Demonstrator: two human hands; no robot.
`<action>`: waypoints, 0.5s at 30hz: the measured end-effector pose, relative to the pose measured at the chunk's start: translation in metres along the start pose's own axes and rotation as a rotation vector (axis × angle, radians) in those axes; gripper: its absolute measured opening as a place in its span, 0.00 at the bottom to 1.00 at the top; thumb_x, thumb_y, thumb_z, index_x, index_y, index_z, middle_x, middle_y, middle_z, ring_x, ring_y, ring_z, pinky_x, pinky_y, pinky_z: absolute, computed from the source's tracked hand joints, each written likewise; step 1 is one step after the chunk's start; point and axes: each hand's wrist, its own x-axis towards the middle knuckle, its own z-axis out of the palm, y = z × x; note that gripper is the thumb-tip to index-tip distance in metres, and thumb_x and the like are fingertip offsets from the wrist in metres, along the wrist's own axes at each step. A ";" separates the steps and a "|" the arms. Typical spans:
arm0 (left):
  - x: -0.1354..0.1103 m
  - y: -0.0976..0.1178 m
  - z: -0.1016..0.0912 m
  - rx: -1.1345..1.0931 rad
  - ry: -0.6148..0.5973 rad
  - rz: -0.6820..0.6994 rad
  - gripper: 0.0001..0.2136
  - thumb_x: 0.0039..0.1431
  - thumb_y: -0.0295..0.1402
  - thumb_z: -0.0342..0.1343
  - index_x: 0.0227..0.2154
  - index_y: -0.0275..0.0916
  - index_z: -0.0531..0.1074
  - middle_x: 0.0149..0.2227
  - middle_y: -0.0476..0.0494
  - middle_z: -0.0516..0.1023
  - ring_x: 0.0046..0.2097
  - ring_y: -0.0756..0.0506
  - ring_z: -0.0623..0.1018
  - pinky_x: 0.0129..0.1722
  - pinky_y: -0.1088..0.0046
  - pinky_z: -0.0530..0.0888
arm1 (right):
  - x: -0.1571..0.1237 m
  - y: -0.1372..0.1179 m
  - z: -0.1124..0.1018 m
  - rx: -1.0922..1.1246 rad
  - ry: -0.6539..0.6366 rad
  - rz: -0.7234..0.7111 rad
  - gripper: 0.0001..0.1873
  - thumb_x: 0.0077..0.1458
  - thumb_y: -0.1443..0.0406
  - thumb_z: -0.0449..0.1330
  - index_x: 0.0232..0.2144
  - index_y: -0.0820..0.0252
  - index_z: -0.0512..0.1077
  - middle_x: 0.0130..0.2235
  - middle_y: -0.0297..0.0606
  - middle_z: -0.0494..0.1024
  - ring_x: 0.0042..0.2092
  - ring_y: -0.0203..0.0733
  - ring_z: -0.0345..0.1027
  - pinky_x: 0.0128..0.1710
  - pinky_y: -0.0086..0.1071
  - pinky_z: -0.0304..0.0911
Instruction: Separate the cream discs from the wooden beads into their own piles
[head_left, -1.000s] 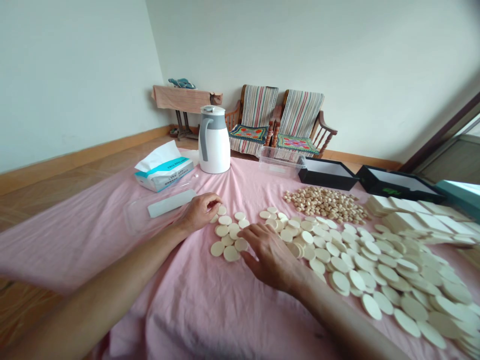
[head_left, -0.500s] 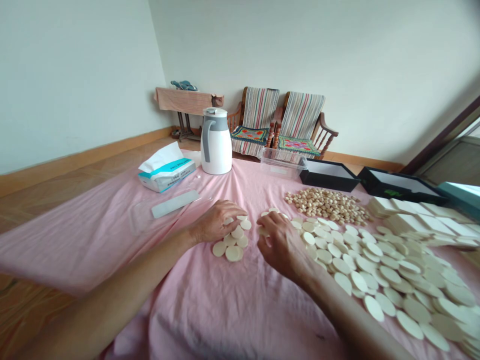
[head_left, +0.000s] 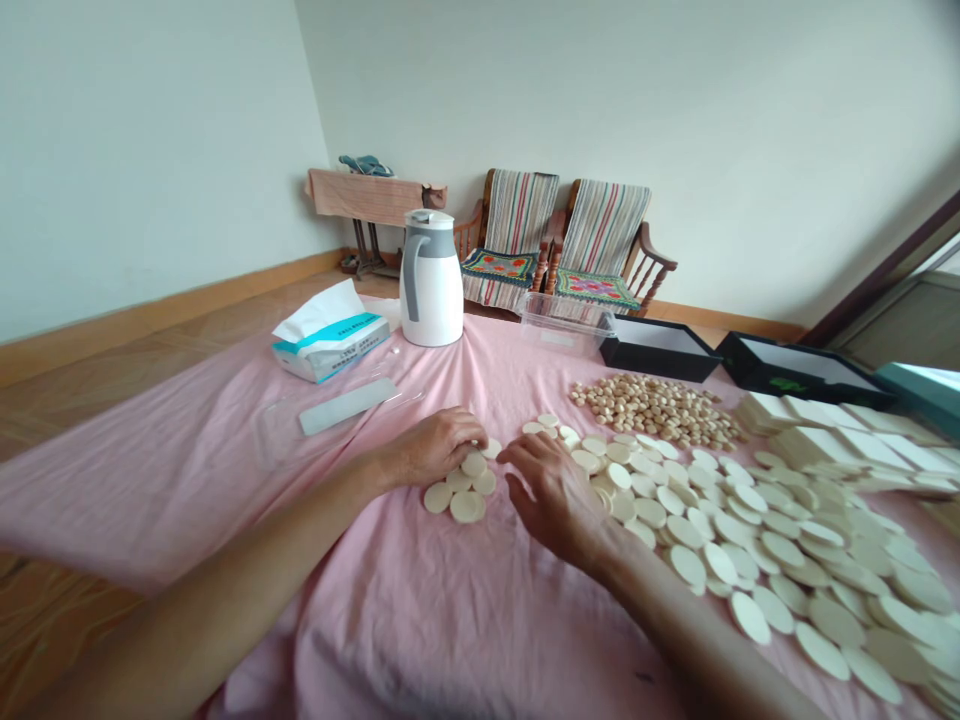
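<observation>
My left hand (head_left: 439, 445) is bent over the top of a small group of pale round discs (head_left: 466, 507), its fingers together and curled down. What lies under those fingertips is hidden. To the right, my right hand (head_left: 553, 492) has its fingers stretched toward this group, thumb apart from them. Its fingertips are close to one pale disc (head_left: 491, 449) at the group's edge; I cannot see anything held. A large spread of similar discs (head_left: 742, 535) begins beside my right hand and runs to the lower right.
Beyond the discs lie a heap of small tan beads (head_left: 652, 408), stacked white blocks (head_left: 847, 435) and black trays (head_left: 660, 350). A white jug (head_left: 433, 285), a tissue pack (head_left: 330, 335) and a clear plastic lid (head_left: 277, 430) stand or lie on the pink cloth (head_left: 435, 620).
My right hand has moved slightly left, away from the large spread and toward the small group. The fingers of my left hand have curled down over the discs at its top.
</observation>
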 end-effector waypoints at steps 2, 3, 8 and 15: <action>-0.002 -0.002 -0.001 -0.010 0.015 -0.019 0.12 0.56 0.21 0.46 0.34 0.38 0.74 0.34 0.44 0.77 0.39 0.47 0.74 0.41 0.71 0.69 | -0.001 -0.010 0.007 0.019 -0.055 -0.051 0.10 0.55 0.73 0.53 0.38 0.59 0.69 0.39 0.39 0.72 0.42 0.43 0.62 0.42 0.36 0.56; -0.003 -0.003 -0.001 -0.012 0.017 -0.026 0.13 0.56 0.21 0.45 0.33 0.38 0.74 0.34 0.45 0.77 0.38 0.47 0.74 0.41 0.71 0.69 | -0.001 -0.013 0.010 0.016 -0.073 -0.053 0.10 0.55 0.72 0.54 0.40 0.59 0.69 0.39 0.39 0.72 0.42 0.44 0.62 0.42 0.36 0.56; -0.005 -0.002 -0.003 0.006 0.013 -0.039 0.13 0.57 0.21 0.45 0.34 0.38 0.75 0.34 0.45 0.77 0.38 0.48 0.74 0.42 0.71 0.69 | 0.000 -0.020 0.018 0.024 -0.081 0.009 0.11 0.54 0.70 0.56 0.42 0.60 0.66 0.41 0.41 0.72 0.42 0.45 0.62 0.41 0.36 0.57; -0.006 0.001 -0.007 0.020 0.056 -0.059 0.11 0.60 0.26 0.47 0.37 0.38 0.75 0.35 0.44 0.78 0.39 0.47 0.75 0.41 0.71 0.69 | 0.000 -0.015 0.006 -0.093 -0.054 0.034 0.08 0.53 0.70 0.54 0.37 0.60 0.67 0.38 0.42 0.71 0.42 0.46 0.61 0.43 0.37 0.55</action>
